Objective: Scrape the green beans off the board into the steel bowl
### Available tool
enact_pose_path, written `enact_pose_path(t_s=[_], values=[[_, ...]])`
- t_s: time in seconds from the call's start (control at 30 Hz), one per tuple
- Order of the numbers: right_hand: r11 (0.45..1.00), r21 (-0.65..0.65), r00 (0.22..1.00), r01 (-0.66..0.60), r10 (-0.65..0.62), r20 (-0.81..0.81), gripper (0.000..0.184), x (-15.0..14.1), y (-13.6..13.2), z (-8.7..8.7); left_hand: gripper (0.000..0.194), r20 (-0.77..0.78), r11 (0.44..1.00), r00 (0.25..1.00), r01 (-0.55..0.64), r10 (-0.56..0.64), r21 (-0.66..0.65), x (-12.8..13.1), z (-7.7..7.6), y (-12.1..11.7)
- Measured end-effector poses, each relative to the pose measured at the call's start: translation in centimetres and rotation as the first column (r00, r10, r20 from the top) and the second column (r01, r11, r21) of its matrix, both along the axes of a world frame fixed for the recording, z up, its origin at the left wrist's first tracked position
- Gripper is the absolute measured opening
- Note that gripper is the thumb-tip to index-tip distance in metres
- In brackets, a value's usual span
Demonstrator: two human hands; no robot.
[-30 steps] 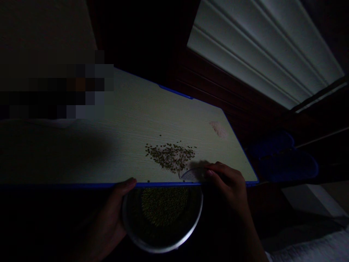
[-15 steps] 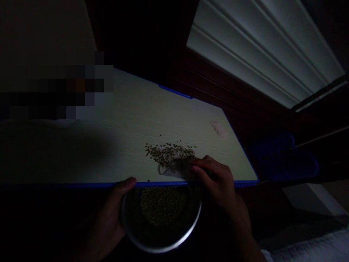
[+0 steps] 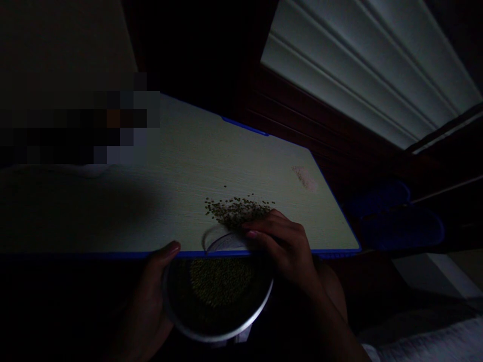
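Note:
A round metal bowl holding green beans hangs just below the table's near blue edge. My left hand grips the bowl's left rim, thumb up against the table edge. My right hand pinches a small clear plastic lid or scoop that rests on the tabletop at the edge, above the bowl. Behind the lid lies a loose pile of green beans mixed with pale grains on the pale tabletop.
A small patch of pale grains lies near the table's right edge. Blue slippers sit on the dark floor to the right. A lit white panel is at upper right. The left of the table is in shadow.
My right hand has slid the clear lid leftward along the table's near edge, across the front of the pile. The bowl in my left hand has shifted slightly left too.

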State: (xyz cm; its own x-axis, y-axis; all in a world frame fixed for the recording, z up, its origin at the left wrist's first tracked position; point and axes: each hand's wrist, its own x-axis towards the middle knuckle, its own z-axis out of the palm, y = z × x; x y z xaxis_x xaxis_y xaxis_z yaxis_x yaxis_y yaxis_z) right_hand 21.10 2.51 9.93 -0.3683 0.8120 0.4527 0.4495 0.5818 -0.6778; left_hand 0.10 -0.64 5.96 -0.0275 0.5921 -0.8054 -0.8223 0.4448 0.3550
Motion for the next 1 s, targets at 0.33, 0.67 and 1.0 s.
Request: enact_pose_path(t_s=[0.33, 0.67, 1.0], values=[[0.997, -0.016, 0.997, 0.073, -0.073, -0.036, 0.018, 1.4, -0.3, -0.4, 0.036, -0.059, 0.996, 0.998, 0.041, -0.036, 0.079, -0.3, -1.0, 0.0], [0.945, -0.118, 0.951, 0.306, -0.309, -0.004, 0.009, 5.9, -1.6, -0.8, 0.047, -0.009, 0.991, 1.000, 0.011, -0.010, 0.136, -0.2, -1.5, 0.0], [0.890, -0.158, 0.898, 0.427, -0.438, -0.041, 0.009, 6.7, -1.8, -1.3, 0.023, 0.005, 0.993, 1.000, 0.012, -0.013, 0.118, -0.4, -2.2, 0.0]])
